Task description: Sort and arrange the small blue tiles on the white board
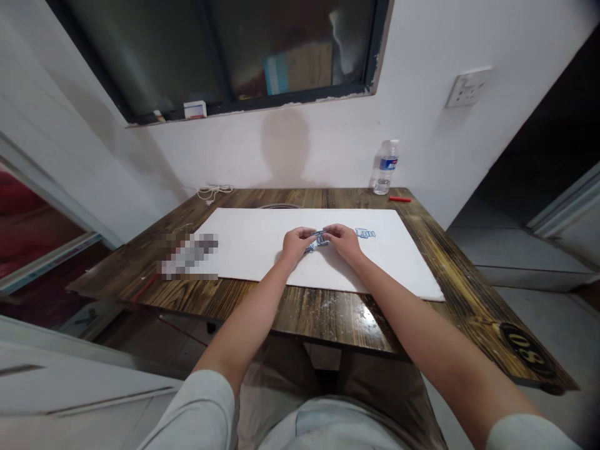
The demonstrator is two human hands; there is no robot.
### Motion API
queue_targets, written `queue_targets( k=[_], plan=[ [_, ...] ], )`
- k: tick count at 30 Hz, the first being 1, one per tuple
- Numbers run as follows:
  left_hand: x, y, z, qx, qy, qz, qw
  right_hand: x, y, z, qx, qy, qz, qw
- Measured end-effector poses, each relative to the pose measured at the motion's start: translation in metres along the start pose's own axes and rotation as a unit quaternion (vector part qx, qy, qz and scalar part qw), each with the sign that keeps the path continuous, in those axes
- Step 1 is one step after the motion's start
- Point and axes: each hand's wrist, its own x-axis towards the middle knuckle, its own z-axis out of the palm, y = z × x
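My left hand (296,242) and my right hand (343,240) meet over a white board (253,244) on the table. Between their closed fingertips is a small blue-and-white piece with dark outlines (320,238), partly covered by the fingers; its exact kind is too small to tell. Close by the left fingers, another bit of blue (310,248) shows, and I cannot tell whether it belongs to the same piece. Just right of my right hand, a similar blue-outlined piece (365,233) lies flat on the board.
The board rests on a dark wooden table (328,315). Toward the back stand a water bottle (386,167), a red stick-like object (400,199) and a white cable (214,191). A blurred-out item (190,255) covers the board's left edge. A wall with a window (225,56) rises behind.
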Motion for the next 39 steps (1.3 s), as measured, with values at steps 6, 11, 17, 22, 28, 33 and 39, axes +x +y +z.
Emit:
queue_targets(
  k=[6,11,17,22,28,33,39],
  plan=[
    [0.0001,0.0009,0.0002,-0.026,-0.007,0.002,1.000,0.0003,0.0004,0.0004,0.011,-0.008,0.005,1.000],
    [0.0008,-0.0002,0.0014,-0.037,-0.019,-0.014,0.999,0.0004,0.0006,0.0000,0.029,0.006,0.019,0.999],
    [-0.0012,0.0004,0.0002,0.072,-0.008,0.010,0.997,-0.0004,-0.0023,0.0011,0.076,0.008,0.037,0.996],
    [-0.0013,0.0013,-0.0013,0.083,-0.007,0.030,0.996,-0.0004,-0.0040,0.0015,0.071,-0.008,0.038,0.997],
    [-0.0010,0.0019,0.0002,0.073,0.002,0.042,0.996,-0.0023,-0.0071,-0.0012,0.016,-0.010,0.041,0.999],
    [-0.0023,0.0039,0.0005,0.069,-0.002,0.031,0.997,-0.0022,-0.0086,-0.0016,0.017,-0.011,0.044,0.999],
    [-0.0024,0.0052,-0.0001,0.070,-0.011,0.006,0.997,-0.0026,-0.0090,-0.0001,0.017,-0.020,0.043,0.999]
  ],
)
